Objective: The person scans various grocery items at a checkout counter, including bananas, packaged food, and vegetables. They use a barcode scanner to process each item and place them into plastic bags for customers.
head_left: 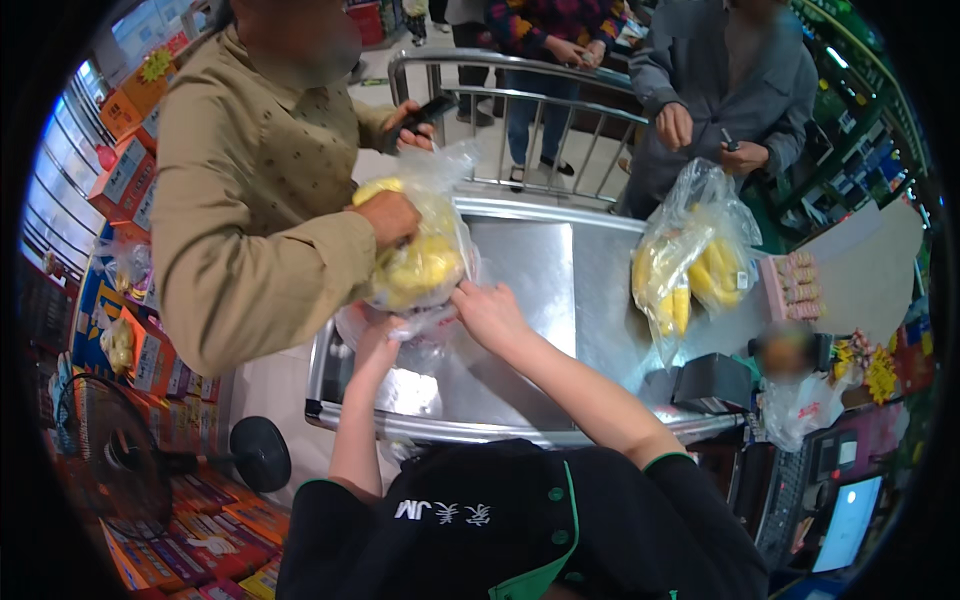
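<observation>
A clear plastic bag of yellow fruit [425,268] is at the left end of the metal counter, with a customer's hand [390,219] pressed on its upper part. Beneath and around its lower end is a thin, crumpled carrier bag [430,325]. My left hand [376,346] grips this carrier bag's near edge, fingers closed. On the right side, my right hand [490,312] has its fingers bent against the plastic, pinching the edge. How far the fruit sits inside the carrier bag is hard to see.
Another clear bag of bananas [690,268] lies on the counter [610,345] at right, near a pink box [792,288]. A steel railing [520,95] stands behind. People wait beyond the counter. A fan [120,455] and boxes are at left; a keyboard [775,500] and screen [848,522] at lower right.
</observation>
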### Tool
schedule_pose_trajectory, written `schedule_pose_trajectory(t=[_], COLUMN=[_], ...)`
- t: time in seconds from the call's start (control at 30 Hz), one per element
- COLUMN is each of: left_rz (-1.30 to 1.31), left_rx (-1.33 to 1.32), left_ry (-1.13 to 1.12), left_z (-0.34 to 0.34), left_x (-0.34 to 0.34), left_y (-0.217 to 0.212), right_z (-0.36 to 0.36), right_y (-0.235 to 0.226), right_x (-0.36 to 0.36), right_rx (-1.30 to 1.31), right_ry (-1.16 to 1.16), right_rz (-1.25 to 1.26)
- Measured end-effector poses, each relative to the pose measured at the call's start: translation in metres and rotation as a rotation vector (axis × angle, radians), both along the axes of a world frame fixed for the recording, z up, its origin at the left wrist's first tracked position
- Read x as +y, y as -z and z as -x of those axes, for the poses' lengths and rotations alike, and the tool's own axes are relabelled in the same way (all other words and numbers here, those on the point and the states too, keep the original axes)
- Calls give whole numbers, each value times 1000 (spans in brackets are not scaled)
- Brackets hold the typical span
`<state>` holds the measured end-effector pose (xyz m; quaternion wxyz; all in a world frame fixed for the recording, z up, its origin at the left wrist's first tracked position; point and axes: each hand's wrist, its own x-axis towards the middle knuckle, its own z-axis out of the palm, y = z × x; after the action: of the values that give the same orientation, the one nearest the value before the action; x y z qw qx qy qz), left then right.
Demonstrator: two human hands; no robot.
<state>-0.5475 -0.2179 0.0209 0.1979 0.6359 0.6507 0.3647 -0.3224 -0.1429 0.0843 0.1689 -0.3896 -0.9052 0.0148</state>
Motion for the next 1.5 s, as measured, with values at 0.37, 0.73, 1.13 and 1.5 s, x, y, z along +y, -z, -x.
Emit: schedule_pose_trajectory(t=[0.37,0.73,1.13,1.5], left_rz=[128,-45,-46,-104], left_rx=[-126,22,60,-43], left_ry=[-45,-32,1,-55], left_z=[-5,-2,10,24], left_x=[-4,-4,0,-16], left_y=[-3,13,5,-47], right_z=[-4,-1,1,5], right_y=[2,12,9,-26], right_x=[0,-5,5,4], right_rx=[49,28,-95,18], right_ry=[-21,33,39,-93], right_rz=[-7,-25,-25,-25])
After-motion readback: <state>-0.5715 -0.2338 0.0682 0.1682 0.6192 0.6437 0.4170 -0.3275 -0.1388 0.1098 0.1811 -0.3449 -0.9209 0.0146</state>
